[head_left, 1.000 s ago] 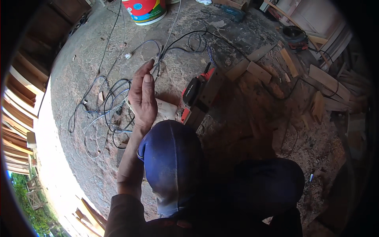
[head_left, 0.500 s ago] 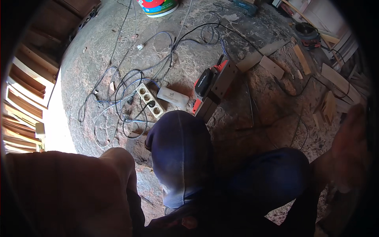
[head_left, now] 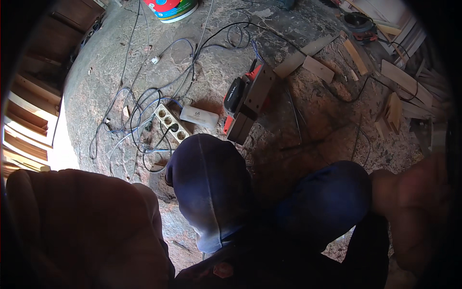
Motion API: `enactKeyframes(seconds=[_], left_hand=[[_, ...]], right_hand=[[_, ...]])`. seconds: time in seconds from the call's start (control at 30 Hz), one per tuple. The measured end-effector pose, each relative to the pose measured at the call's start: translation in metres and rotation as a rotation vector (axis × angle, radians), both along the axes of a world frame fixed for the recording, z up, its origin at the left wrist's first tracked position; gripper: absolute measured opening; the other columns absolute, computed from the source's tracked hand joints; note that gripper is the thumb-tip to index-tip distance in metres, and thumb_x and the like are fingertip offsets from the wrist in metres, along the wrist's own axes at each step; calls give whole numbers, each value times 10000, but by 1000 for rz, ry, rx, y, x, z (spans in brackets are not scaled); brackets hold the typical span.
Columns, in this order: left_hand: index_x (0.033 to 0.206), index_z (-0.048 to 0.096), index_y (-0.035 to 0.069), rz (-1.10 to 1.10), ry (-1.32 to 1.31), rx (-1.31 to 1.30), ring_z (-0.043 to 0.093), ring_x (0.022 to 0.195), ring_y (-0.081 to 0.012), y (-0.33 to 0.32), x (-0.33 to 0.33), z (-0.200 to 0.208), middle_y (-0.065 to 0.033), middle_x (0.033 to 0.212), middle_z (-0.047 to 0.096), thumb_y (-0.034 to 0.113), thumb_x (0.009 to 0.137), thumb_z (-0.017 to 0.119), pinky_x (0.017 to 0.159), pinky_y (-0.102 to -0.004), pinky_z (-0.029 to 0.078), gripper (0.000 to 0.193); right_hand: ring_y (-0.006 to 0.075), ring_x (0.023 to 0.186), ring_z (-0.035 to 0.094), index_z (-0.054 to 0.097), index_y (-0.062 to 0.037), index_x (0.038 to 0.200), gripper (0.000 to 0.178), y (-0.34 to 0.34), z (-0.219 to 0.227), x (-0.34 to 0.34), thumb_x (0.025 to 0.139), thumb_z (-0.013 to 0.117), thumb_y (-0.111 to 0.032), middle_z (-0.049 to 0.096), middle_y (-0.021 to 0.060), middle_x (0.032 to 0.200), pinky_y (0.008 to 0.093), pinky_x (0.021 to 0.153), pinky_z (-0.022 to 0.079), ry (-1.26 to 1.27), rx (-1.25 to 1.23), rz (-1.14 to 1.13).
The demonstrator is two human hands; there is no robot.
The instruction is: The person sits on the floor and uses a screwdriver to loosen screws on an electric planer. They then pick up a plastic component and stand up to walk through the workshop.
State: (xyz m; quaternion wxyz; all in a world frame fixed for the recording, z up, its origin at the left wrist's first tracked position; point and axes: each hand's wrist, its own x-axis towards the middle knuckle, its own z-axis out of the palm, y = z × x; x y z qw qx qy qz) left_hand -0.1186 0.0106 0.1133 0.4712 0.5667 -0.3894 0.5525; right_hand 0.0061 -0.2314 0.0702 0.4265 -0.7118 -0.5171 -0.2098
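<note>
My left hand (head_left: 82, 221) is very near the camera at the lower left, dark and out of focus. Its fingers do not show clearly. By the right rim is my right hand (head_left: 418, 202), blurred and dim beside my right knee (head_left: 332, 192); whether it holds anything is hidden. Ahead of my left knee (head_left: 207, 183), a red and black electric planer (head_left: 248, 98) rests on the ground, its flat metal sole facing right. Left of it lie a whitish oblong block (head_left: 199, 117) and a cream power strip (head_left: 172, 123) with one black plug in it. Neither hand touches these things.
Grey and black cables (head_left: 139, 111) tangle over the rough floor. A colourful bucket (head_left: 173, 8) stands at the far edge. Wood offcuts (head_left: 317, 69) and boards lie on the right, near a dark round-topped tool (head_left: 358, 24). Curved wooden pieces (head_left: 29, 130) are stacked left.
The view has shifted, so the floor things appear farther left and slightly higher. My right hand has dropped lower beside the knee. The planer and power strip stay in place on the floor.
</note>
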Motion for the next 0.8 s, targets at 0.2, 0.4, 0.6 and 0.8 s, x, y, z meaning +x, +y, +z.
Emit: enactKeyframes(seconds=[0.2,0.4,0.6,0.8], left_hand=[[1032,519,63,53,200,137,558,879,-245,5,13,-10,-133,943,579,247,965,548,774,-374,468,198],[976,511,39,116,609,139,568,805,-222,5,38,-38,-137,880,577,192,957,583,712,-345,488,171],[1263,602,-30,138,925,-67,550,715,-94,22,40,-59,-59,881,630,-107,842,562,709,-228,457,430],[1008,715,-41,239,1057,263,554,683,-108,31,51,-33,-88,812,624,-127,801,570,607,-246,424,267]], right_hand=[[150,766,576,625,26,1214,326,6,0,3,892,651,-20,646,96,930,277,672,468,-35,167,-24],[141,716,563,627,34,1215,338,11,-11,12,881,668,0,649,90,875,268,634,459,-54,496,-107],[154,656,504,678,-25,1176,340,21,0,19,837,706,-11,544,49,716,313,576,417,6,107,-140],[296,742,607,646,-53,1225,348,36,-16,23,894,541,-66,604,172,813,403,681,470,331,-159,148]])
